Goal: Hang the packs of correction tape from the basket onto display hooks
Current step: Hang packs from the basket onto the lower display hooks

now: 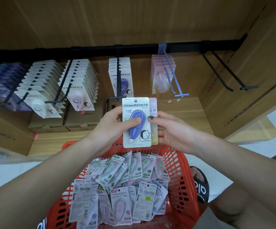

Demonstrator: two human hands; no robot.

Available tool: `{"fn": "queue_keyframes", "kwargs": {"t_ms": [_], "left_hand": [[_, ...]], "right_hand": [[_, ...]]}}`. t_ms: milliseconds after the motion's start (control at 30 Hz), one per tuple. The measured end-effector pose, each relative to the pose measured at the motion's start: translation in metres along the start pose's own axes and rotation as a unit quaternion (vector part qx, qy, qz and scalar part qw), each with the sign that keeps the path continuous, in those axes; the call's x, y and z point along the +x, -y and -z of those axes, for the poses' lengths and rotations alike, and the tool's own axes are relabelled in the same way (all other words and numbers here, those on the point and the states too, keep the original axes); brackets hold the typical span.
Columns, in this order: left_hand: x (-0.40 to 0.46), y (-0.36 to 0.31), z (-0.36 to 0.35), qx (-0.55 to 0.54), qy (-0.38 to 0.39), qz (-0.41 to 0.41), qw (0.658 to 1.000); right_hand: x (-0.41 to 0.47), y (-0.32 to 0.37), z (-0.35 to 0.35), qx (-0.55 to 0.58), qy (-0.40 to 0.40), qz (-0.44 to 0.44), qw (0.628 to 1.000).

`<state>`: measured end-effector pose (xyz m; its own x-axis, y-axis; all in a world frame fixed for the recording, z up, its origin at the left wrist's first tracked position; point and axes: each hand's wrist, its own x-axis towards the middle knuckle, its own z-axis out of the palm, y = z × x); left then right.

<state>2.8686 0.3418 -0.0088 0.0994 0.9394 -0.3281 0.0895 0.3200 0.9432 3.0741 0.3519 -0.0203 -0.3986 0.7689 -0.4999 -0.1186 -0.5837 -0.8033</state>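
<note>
Several hooks [117, 75] are stocked, our left hand [112, 124] and right hand [172, 129] pinch two packs [136, 123], and the basket [175, 164] remains full.

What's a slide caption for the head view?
Both hands, left hand and right hand, hold a blue correction-tape pack above the red plastic basket, below black display hooks.

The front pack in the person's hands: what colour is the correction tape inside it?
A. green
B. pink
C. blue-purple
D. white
C: the front pack, held between the left hand and the right hand above the red basket, shows a blue-purple dispenser.
</note>
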Motion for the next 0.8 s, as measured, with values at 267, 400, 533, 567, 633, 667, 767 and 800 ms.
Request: {"fn": "queue_keyframes", "kwargs": {"t_ms": [267, 400, 533, 567, 633, 667, 767, 800], "left_hand": [[-0.013, -0.005, 0.017, -0.016, -0.045, -0.014, 0.999], [-0.018, -0.008, 0.024, 0.000, -0.050, -0.030, 0.998], [-0.022, -0.008, 0.024, 0.024, -0.054, -0.034, 0.998], [-0.022, -0.008, 0.024, 0.029, -0.056, -0.037, 0.997], [-0.021, -0.009, 0.025, 0.036, -0.064, -0.042, 0.996], [-0.020, -0.009, 0.025, 0.038, -0.067, -0.044, 0.996], [-0.016, -0.009, 0.024, 0.041, -0.069, -0.044, 0.996], [-0.014, -0.009, 0.023, 0.043, -0.070, -0.042, 0.996]], "right_hand": [[-0.011, -0.004, 0.026, -0.027, -0.088, 0.046, 0.995], [-0.017, 0.000, 0.038, -0.051, -0.136, 0.076, 0.987], [-0.018, -0.002, 0.045, -0.114, -0.207, 0.118, 0.964], [-0.018, -0.001, 0.045, -0.131, -0.224, 0.130, 0.957], [-0.019, 0.001, 0.042, -0.142, -0.245, 0.153, 0.947], [-0.019, 0.003, 0.041, -0.141, -0.251, 0.158, 0.944], [-0.018, 0.006, 0.039, -0.142, -0.250, 0.147, 0.947], [-0.018, 0.006, 0.039, -0.139, -0.248, 0.139, 0.949]]}}
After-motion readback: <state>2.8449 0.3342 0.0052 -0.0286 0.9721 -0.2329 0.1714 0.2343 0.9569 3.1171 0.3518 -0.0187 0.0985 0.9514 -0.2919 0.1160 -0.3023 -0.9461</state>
